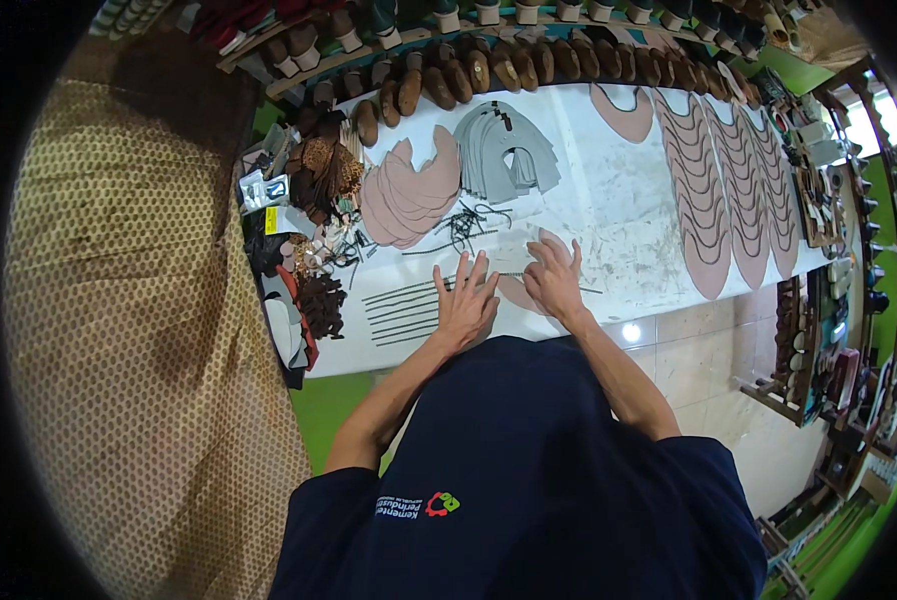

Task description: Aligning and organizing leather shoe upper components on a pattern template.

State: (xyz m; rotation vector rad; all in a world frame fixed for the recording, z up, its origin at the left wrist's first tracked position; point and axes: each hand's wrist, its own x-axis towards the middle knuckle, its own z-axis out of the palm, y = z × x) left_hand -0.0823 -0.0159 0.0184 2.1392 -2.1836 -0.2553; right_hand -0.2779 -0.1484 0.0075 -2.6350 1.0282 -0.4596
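Observation:
My left hand (461,305) lies on the white table with its fingers spread, beside a row of thin dark strips (393,313). To its right, my right hand (556,278) has bent fingers, which appear pinched on a thin dark strip (510,274) running between the hands. Under both hands is a pinkish curved flat piece (521,294), partly hidden by them. The tips of my right thumb and some fingers are hard to make out.
Fanned pinkish curved pieces (413,195) and a stack of grey ones (508,150) lie farther back, near tangled dark strips (465,228). Rows of pinkish pieces (703,190) cover the right. Brown shoe lasts (478,70) line the back; scraps (320,305) crowd the left.

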